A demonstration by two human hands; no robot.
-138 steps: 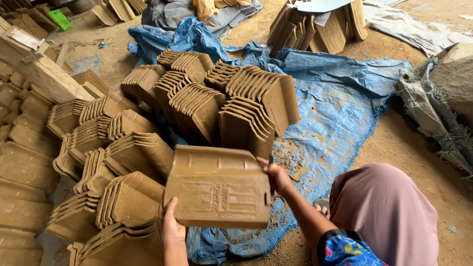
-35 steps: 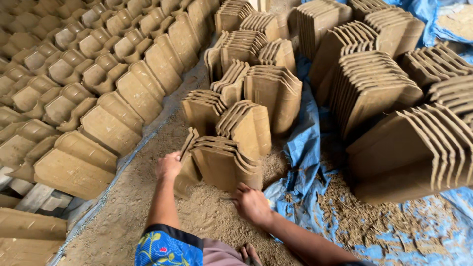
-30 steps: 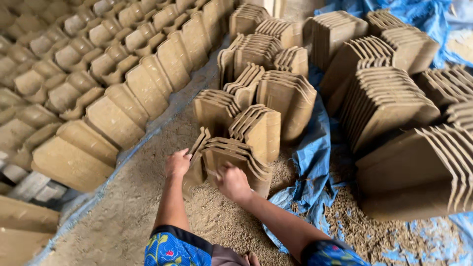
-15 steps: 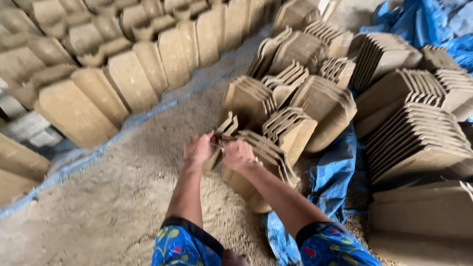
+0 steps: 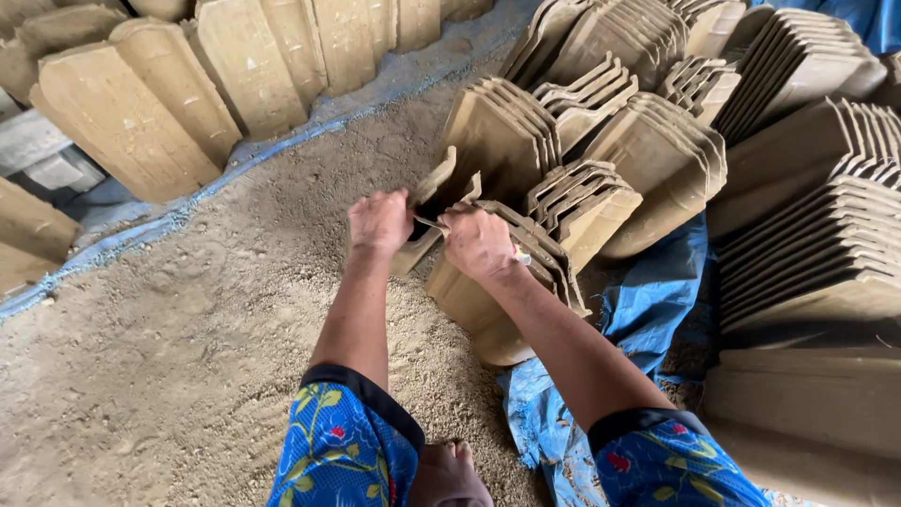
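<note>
My left hand [image 5: 378, 222] grips the outermost clay roof tile [image 5: 424, 208] of a leaning stack, tipping it away from the others. My right hand [image 5: 477, 242] rests on the top edge of the same stack of unfired tiles [image 5: 507, 291] and holds a thin blade-like tool [image 5: 432, 224] against the tile's edge. The tiles are pale brown, ribbed, and stand on edge on sandy ground. My blue flowered sleeves show at the bottom.
More tile stacks [image 5: 657, 141] lean behind and to the right on a blue tarp [image 5: 648, 300]. A row of upright tiles [image 5: 188, 84] lines the upper left. Sandy ground [image 5: 169, 338] spreads left. My foot [image 5: 450, 474] shows at the bottom.
Earlier I held one tile in both hands. Since then I have turned to this stack, both hands have closed in on its front tile, and the view has moved closer.
</note>
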